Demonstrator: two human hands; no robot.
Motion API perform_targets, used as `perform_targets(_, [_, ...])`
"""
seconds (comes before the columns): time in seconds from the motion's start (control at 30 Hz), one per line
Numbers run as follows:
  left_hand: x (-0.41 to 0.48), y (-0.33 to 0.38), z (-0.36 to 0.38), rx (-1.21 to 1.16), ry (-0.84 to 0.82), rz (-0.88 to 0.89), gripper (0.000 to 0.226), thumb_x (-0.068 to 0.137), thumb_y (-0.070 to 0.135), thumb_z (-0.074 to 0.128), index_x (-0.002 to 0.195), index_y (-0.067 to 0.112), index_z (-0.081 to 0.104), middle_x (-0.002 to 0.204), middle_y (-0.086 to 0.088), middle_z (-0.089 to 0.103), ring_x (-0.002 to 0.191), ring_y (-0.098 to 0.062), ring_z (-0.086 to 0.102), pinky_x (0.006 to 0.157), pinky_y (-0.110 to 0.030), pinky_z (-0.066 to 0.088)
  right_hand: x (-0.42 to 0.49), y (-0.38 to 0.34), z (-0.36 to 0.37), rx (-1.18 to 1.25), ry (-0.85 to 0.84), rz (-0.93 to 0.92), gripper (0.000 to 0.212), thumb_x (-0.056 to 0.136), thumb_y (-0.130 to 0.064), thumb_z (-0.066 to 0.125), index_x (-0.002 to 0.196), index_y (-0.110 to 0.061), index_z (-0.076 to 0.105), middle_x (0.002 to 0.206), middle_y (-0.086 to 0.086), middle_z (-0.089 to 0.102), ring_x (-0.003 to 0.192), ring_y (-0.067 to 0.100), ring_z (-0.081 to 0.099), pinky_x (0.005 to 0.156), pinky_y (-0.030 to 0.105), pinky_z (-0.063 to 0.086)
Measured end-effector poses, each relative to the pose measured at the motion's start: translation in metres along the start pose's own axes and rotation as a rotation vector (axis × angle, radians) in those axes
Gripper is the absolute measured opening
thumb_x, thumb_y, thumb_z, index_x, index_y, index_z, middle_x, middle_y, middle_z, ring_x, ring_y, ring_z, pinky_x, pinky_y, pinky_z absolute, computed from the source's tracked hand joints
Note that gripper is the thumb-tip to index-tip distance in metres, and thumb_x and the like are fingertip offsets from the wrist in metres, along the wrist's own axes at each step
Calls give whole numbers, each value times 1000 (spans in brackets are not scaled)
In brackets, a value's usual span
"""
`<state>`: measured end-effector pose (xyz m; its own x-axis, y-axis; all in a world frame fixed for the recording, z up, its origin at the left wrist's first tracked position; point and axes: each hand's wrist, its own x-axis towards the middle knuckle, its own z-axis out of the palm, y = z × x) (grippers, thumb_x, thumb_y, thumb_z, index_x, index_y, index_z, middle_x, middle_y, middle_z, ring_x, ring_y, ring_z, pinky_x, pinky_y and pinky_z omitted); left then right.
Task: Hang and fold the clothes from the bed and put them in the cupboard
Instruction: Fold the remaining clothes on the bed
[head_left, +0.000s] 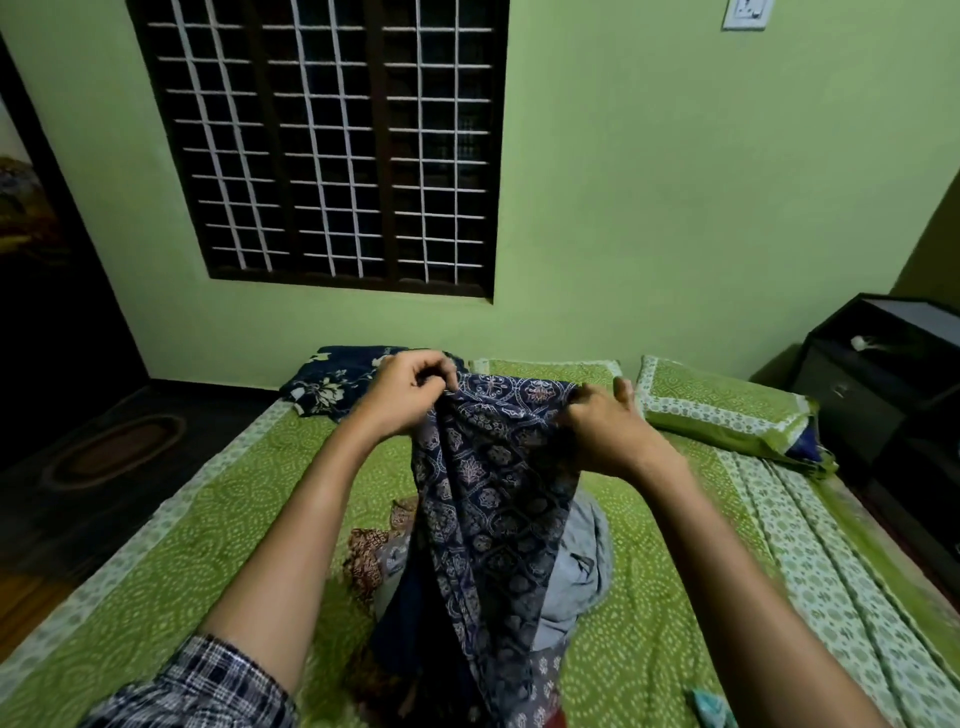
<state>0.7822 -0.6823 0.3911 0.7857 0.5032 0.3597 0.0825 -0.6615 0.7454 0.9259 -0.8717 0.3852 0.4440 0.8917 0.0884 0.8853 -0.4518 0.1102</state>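
Note:
A dark blue printed garment (493, 488) hangs in the air over the bed, held up by its top edge. My left hand (410, 395) pinches the left end of that edge. My right hand (605, 426) grips the right end, thumb up. Beneath the garment lies a pile of clothes: a light grey-blue piece (582, 566), a red-brown printed piece (369, 561) and more patterned cloth near the bottom edge. The garment hides much of the pile. The cupboard is not in view.
The bed has a green printed sheet (208, 530). A folded dark floral cloth (332, 384) lies at its far left, and a green pillow (727, 410) at the far right. A dark bedside cabinet (883, 364) stands to the right. A barred window (332, 145) fills the wall.

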Motion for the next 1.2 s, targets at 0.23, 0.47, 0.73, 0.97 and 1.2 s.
perform_targets(0.23, [-39,-42,-44,-39,89,-69,55,85,-15,39,78,34,65,103,6,65,88,-6,59,84,-20,41,20,-34,-20,-48,160,-202,41,76,-55,64,107,-27,68,124,-5,40,123,21,22,107,48,2])
perform_targets(0.47, [-77,-71,-97,-74,89,-108,50,79,-15,35,70,25,64,88,9,65,91,1,58,91,-27,41,46,-68,-36,413,120,-333,35,79,-42,68,97,-13,71,99,4,60,94,21,58,84,36,50])
perform_targets(0.73, [-142,-106,-178,-66,45,-69,22,67,43,65,72,21,65,80,14,64,81,1,57,76,-12,39,49,-200,-62,787,265,-437,43,60,-57,67,63,-14,65,59,2,61,55,12,55,48,28,44])
perform_targets(0.97, [-203,-155,-281,132,77,-225,18,65,33,81,66,24,65,64,12,53,65,-1,43,62,-25,30,33,-309,-75,969,238,-258,31,51,-35,75,72,-15,63,69,5,66,47,2,58,42,13,45])
perform_targets(1.2, [-215,-169,-350,-125,373,-176,21,65,7,81,74,12,63,66,7,59,57,4,53,55,-4,39,31,-366,-75,869,238,-124,68,43,-51,78,73,8,65,76,27,66,64,35,62,59,45,54])
